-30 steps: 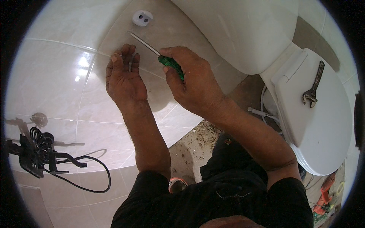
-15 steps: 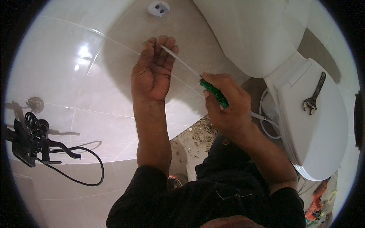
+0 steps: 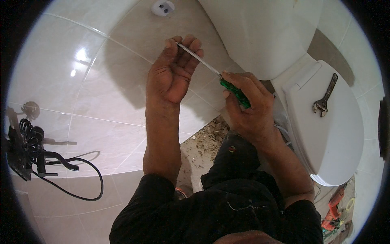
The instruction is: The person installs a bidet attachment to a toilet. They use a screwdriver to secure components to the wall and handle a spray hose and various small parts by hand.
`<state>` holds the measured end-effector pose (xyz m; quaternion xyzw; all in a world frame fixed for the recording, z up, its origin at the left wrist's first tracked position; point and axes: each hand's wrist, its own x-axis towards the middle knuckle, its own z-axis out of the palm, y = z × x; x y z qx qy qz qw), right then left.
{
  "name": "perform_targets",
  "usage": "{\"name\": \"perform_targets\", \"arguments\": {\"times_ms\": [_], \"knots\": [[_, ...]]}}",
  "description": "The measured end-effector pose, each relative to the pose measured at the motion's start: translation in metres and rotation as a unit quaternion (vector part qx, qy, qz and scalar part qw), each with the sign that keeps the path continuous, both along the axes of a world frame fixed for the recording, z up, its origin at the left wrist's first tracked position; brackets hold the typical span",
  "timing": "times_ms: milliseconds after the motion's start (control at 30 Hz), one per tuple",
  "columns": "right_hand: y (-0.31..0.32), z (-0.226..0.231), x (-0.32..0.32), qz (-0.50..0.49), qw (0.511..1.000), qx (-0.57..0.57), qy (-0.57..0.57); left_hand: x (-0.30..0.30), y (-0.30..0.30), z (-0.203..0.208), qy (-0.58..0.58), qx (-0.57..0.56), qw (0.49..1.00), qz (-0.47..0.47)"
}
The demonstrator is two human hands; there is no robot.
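Close in, gripping a green-handled screwdriver [image 3: 231, 89] in curled right hand [image 3: 256, 110]; farther, cupping the left hand [image 3: 174, 77] half-open at the blade tip, thumb near forefinger, cannot tell if pinching anything. Might skid into flesh if pushed off-axis. Beyond, white fitting [image 3: 162, 8] on tiles [image 3: 115, 81].

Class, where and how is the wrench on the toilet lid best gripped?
Probably across the middle of the handle, from above: the wrench lies flat on the toilet lid with nothing over it, and that part is longer and slimmer than the head.
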<state>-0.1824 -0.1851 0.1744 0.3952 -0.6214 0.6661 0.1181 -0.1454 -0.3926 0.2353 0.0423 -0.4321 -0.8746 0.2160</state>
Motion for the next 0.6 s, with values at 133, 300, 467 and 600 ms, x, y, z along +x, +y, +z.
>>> {"name": "perform_targets", "arguments": {"times_ms": [133,300,467,600], "knots": [[0.004,-0.004,-0.001,0.002,1.000,0.011,-0.019,-0.003,0.001,-0.008,-0.007,0.010,1.000,-0.008],[0.015,0.017,0.011,0.083,0.953,-0.008,-0.290,-0.012,0.000,-0.007,0.001,0.011,0.999,-0.053],[0.020,0.043,-0.001,-0.032,0.998,0.021,-0.058,-0.034,0.021,0.013,0.048,0.046,0.997,-0.032],[0.020,0.069,-0.006,-0.072,0.995,0.061,0.022,-0.049,0.028,0.025,0.078,0.086,0.993,0.002]]}}
